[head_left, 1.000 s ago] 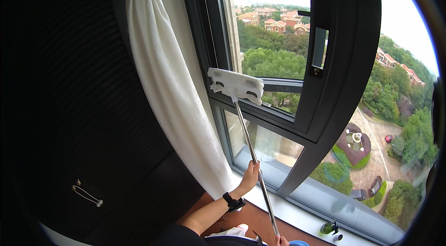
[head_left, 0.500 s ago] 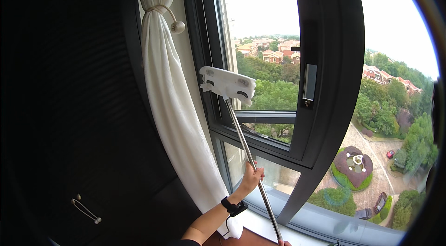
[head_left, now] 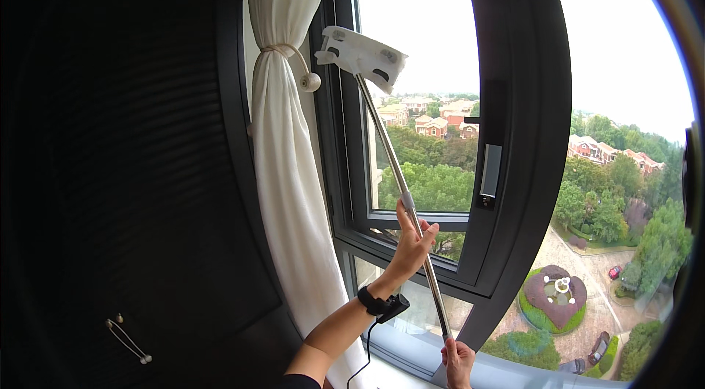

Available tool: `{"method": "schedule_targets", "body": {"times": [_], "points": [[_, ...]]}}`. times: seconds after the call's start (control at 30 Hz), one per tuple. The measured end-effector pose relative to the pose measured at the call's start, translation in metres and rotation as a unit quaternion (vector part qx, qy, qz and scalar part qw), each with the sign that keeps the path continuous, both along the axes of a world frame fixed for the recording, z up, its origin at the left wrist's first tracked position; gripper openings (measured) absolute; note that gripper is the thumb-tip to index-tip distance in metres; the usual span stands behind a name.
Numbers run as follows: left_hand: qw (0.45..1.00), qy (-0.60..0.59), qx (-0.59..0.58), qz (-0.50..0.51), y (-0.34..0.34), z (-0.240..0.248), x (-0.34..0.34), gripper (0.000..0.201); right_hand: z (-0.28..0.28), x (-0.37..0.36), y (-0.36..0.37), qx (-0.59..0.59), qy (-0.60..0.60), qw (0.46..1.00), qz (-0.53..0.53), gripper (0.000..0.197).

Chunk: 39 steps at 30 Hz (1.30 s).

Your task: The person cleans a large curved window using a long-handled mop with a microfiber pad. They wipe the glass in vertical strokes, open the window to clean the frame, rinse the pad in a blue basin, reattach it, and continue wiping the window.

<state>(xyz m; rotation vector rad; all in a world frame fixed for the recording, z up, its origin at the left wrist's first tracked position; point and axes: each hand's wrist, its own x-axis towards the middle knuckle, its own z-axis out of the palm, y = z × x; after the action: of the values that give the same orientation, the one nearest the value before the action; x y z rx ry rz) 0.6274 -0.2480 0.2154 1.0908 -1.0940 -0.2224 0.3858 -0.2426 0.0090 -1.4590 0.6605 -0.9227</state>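
A flat mop (head_left: 387, 141) with a shiny metal pole leans up and to the left across the window. Its white rectangular head (head_left: 360, 55), wrapped in a pale cover, is tilted in front of the left side of the dark window frame; whether it touches is unclear. Around the middle of the pole, just below a grey collar, my left hand (head_left: 413, 246) is closed, one finger stretched along it. My right hand (head_left: 459, 363) grips the pole's lower end by the bottom edge of the view. A black strap with a small device and cable sits on my left wrist.
A white curtain (head_left: 283, 161), gathered by a tieback (head_left: 311, 81), hangs left of the window. The dark window frame (head_left: 514, 132) bears a handle (head_left: 490, 170). A pale sill runs below. Another tieback (head_left: 128, 341) hangs on the dark surface at left.
The mop head has risen along the window frame. My left hand has moved up with the pole, and my right hand has come further into view. The view has shifted upward.
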Motion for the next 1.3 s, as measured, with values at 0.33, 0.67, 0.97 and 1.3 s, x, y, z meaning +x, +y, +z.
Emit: {"method": "schedule_targets", "body": {"times": [0.33,0.67,0.97,1.3], "points": [[0.989,-0.125,-0.044,0.066,-0.025,0.114,0.030,0.082,0.116,0.034,-0.031,-0.111,-0.123,0.976,0.140,0.038],[0.982,-0.157,-0.005,0.106,-0.030,0.210,0.076,0.088,0.100,0.055,-0.050,-0.135,-0.076,0.981,0.112,0.048],[0.985,-0.153,0.016,0.079,-0.012,0.243,0.078,0.071,0.116,0.081,-0.039,-0.167,-0.145,0.974,0.053,0.034],[0.988,-0.143,-0.043,0.036,-0.026,0.275,0.070,0.061,0.116,0.032,-0.041,-0.239,0.022,0.970,0.031,0.068]]}}
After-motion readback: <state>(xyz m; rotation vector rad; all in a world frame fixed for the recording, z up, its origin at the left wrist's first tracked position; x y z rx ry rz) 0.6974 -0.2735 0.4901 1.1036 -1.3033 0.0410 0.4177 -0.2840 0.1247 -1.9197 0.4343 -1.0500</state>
